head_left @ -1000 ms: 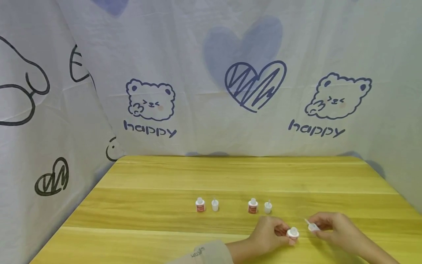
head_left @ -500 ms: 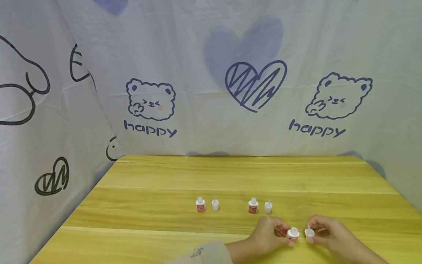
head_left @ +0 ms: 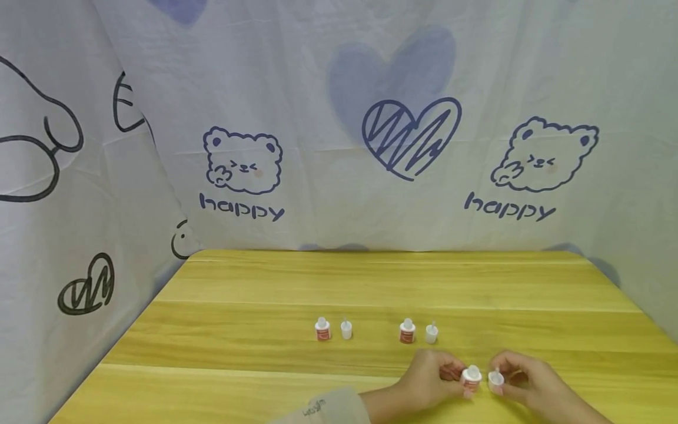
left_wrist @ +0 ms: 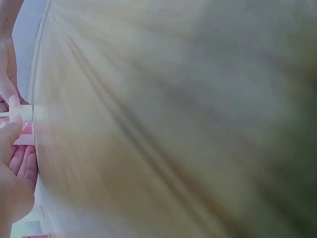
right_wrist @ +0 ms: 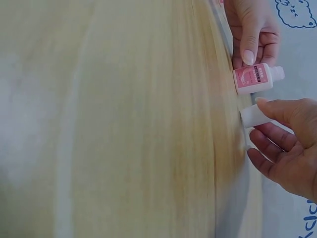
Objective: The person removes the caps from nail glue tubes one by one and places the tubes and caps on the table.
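Observation:
In the head view my left hand (head_left: 428,380) holds a small white bottle (head_left: 471,378) with a red-pink label and a bare pale neck, its thumb low on the front. Just to the right, my right hand (head_left: 532,383) pinches a white cup-shaped cap (head_left: 495,381), with a thin stem rising from its open top. A narrow gap parts bottle and cap. The right wrist view shows the bottle (right_wrist: 252,78) and the cap (right_wrist: 255,116) side by side, their bases at the table. In the left wrist view the bottle (left_wrist: 26,130) is partly hidden by fingers.
Farther back on the wooden table (head_left: 238,347) stand two similar bottles, one left (head_left: 322,330) and one in the middle (head_left: 407,331). To the right of each is an upturned cap, one left (head_left: 346,330) and one in the middle (head_left: 431,334). A printed cloth (head_left: 318,194) hangs behind.
My right hand has brought the cap down and slightly left beside the bottle, turning it from tilted to upright. The left hand and its bottle have stayed in place.

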The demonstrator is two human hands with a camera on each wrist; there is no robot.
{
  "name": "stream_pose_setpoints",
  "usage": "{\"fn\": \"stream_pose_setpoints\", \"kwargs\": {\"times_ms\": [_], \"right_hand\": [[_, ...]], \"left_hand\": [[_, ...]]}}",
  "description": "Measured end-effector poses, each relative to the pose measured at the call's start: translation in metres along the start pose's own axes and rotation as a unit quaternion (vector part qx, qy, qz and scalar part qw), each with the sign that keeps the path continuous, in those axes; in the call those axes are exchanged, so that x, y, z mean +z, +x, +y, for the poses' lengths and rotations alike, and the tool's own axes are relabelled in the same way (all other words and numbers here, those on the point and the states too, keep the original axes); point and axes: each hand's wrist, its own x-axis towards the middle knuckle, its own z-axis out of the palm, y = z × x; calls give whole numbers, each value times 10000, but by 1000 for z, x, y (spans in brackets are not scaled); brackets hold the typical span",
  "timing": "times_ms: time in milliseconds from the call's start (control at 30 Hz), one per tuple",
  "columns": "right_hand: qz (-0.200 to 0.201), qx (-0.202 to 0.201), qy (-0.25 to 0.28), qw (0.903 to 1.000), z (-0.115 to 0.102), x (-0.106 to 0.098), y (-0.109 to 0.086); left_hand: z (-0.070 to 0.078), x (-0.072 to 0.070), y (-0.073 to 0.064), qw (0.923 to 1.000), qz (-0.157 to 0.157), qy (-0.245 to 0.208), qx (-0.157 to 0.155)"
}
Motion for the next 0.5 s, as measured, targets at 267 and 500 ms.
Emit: {"fn": "stream_pose_setpoints", "kwargs": {"times_ms": [267, 500], "right_hand": [[-95, 43, 18, 9999, -1, 0, -1], [-267, -111, -22, 9996, 3, -5, -2]], "left_hand": [[-1, -3, -4, 9999, -6, 56, 139], [-3, -10, -7, 9999, -43, -64, -82]]}}
